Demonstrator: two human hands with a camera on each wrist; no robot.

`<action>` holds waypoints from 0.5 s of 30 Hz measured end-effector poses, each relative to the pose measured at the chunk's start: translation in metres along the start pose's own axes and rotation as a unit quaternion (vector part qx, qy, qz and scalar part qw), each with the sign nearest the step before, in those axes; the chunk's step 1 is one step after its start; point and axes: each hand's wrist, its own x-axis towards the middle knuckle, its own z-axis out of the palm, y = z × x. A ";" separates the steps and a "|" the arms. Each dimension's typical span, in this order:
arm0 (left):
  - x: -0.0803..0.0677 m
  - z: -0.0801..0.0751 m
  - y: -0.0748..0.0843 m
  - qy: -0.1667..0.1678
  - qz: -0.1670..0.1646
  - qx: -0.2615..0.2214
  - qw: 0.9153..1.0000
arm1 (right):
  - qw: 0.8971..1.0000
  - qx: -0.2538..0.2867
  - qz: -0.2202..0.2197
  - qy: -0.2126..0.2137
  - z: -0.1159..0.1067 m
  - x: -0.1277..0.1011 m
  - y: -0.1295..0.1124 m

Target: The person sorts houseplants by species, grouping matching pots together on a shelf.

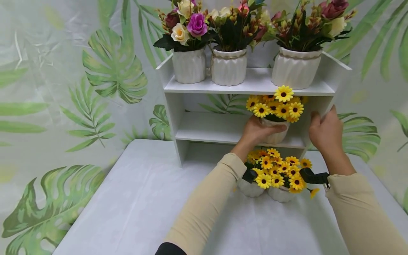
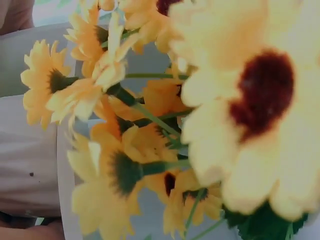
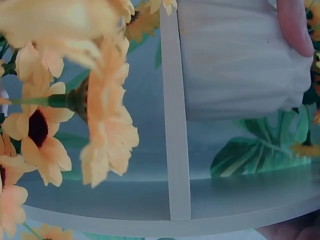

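Left hand curled round a white pot of yellow flowers, thumb across its front, at the right end of the middle shelf. Right hand gripped the side panel — thumb inside, fingers outside. Pot stood roughly upright, its axis vertical, blooms facing up and outward. Right wrist view showed its base against the shelf; left wrist view alone caught a dark speck on its wall.
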 end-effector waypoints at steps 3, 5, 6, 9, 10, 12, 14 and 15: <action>0.001 0.001 -0.001 -0.010 0.011 0.007 1.000 | 1.000 -0.003 -0.004 0.002 0.000 0.000 0.000; 0.002 0.001 -0.003 -0.017 0.022 0.008 1.000 | 1.000 -0.005 -0.005 0.004 0.000 0.001 0.000; 0.003 0.001 -0.003 -0.022 0.027 0.005 0.999 | 1.000 -0.005 -0.005 0.003 0.000 0.001 0.000; 0.004 0.001 -0.005 -0.037 0.043 0.001 0.998 | 1.000 -0.005 0.001 -0.003 0.001 0.001 0.000; 0.005 0.002 -0.006 -0.042 0.047 0.000 0.998 | 1.000 -0.005 0.003 -0.005 0.001 0.001 0.000; 0.006 0.002 -0.007 -0.048 0.053 -0.003 0.997 | 1.000 -0.005 0.005 -0.007 0.001 0.000 0.001; 0.007 0.002 -0.008 -0.053 0.057 -0.009 0.997 | 1.000 -0.005 0.005 -0.007 0.001 0.000 0.001; 0.007 0.003 -0.008 -0.053 0.058 -0.012 0.997 | 1.000 -0.005 0.005 -0.007 0.001 0.000 0.001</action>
